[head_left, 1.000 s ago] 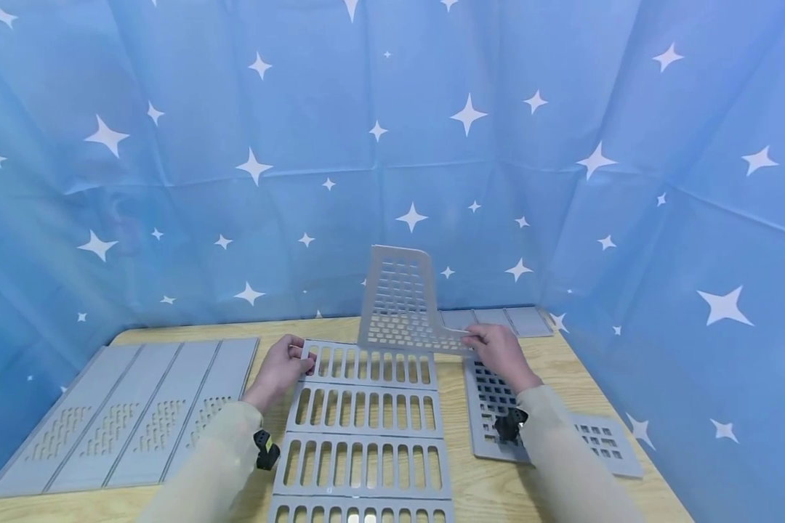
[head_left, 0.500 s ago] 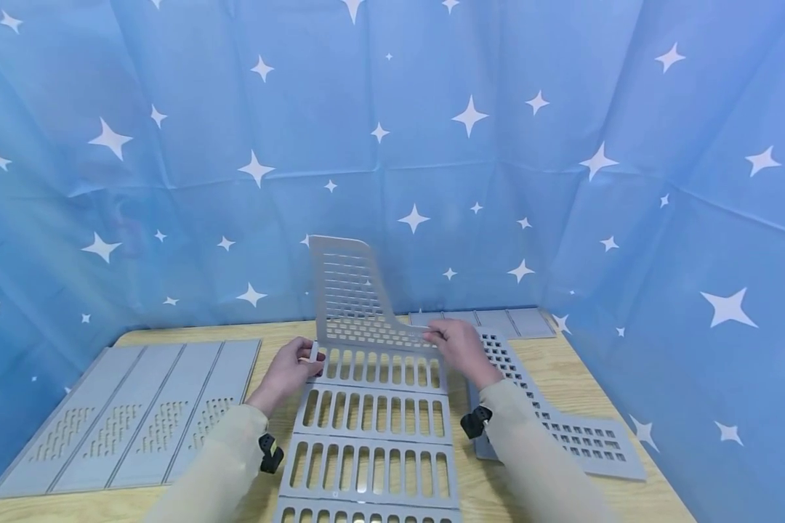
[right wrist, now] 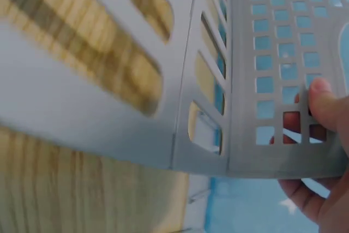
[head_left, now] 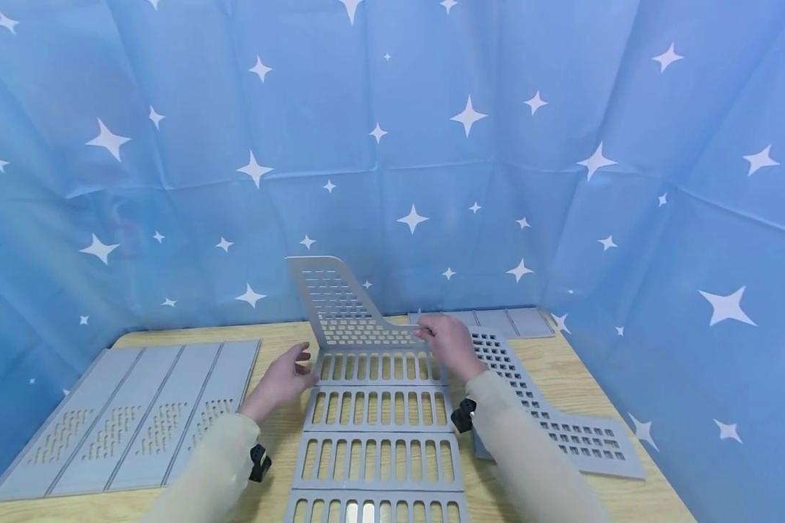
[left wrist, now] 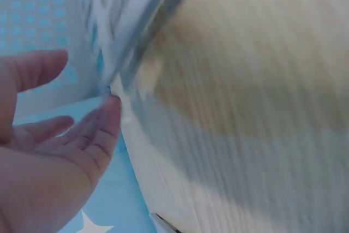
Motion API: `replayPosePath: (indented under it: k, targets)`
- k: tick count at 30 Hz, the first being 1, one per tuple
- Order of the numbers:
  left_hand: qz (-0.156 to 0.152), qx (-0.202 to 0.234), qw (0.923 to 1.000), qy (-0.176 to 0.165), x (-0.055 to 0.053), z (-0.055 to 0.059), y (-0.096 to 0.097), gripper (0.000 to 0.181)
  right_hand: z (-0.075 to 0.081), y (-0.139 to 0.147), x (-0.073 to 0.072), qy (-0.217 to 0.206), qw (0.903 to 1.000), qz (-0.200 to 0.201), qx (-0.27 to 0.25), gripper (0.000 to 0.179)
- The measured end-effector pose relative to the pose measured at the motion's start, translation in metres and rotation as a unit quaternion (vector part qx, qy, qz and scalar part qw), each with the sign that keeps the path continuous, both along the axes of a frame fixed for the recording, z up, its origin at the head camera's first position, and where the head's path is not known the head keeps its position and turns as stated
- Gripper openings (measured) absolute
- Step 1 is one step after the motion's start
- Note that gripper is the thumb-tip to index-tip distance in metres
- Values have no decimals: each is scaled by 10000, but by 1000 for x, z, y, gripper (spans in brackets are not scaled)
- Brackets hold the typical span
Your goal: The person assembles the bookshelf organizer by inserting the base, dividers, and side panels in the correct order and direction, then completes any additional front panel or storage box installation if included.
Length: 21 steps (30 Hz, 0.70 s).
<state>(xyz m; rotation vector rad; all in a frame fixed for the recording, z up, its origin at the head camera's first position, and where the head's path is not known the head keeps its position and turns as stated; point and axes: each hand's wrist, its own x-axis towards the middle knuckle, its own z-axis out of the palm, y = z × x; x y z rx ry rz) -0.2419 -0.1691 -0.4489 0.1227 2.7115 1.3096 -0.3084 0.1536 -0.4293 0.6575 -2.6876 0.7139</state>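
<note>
My right hand (head_left: 453, 345) pinches the low right end of a grey, L-shaped perforated panel (head_left: 340, 312), thumb on one face and fingers behind. The panel stands up at the far edge of a grey slatted panel (head_left: 376, 433); in the right wrist view their edges meet along a line. Its tall part leans back to the left. My left hand (head_left: 284, 378) is beside the slatted panel's far left corner, fingers loosely spread and a fingertip right at the corner. In the left wrist view, nothing lies between that thumb and the fingers.
A grey ribbed panel (head_left: 153, 414) with slanted groups of holes lies on the wooden table (head_left: 562, 363) at left. Another L-shaped panel with square holes (head_left: 585, 439) lies at right, partly under my right arm. A grey strip panel (head_left: 523, 322) lies at the back, before a starred blue curtain (head_left: 392, 167).
My right hand has carried the perforated panel left and down to the slatted panel's far edge. My left hand has let go of the slatted panel's corner, which has shifted slightly right.
</note>
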Motion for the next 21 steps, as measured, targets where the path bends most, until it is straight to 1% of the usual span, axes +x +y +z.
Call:
replayPosePath:
  k: [3,6,8,10,12,14,16,19,20,21]
  targets:
    - [-335,-585,9975,199,9,-3,-1,72,-5,-6,-8,38,10000,-51,63,34]
    - [-733,-1095,9907,347,19,-5,-2,78,-10,-13,-18,204,9995,-184,170,30]
    - [-956,-1315,9860,375,23,-6,-2,84,-13,-17,-24,288,9989,-293,219,34]
    - [-1072,-1511,9820,377,26,-7,-3,88,-15,-21,-28,325,9985,-334,276,45]
    - [-1081,-1713,9786,372,28,-8,-4,89,-17,-25,-32,320,9987,-313,229,50]
    - [-1023,-1943,9750,345,29,-9,-4,88,-20,-29,-34,211,9994,-247,144,50]
    - [-944,-2123,9722,285,29,-11,-5,87,-22,-31,-34,47,9998,-195,5,41]
    - [-876,-2268,9697,240,27,-14,-5,87,-22,-26,-33,-446,9984,-235,-260,26]
    - [-863,-2295,9692,242,27,-15,-5,87,-21,-22,-32,-627,9969,-282,-374,25]
    - [-863,-2310,9688,263,27,-15,-5,87,-19,-17,-31,-824,9949,-339,-470,28]
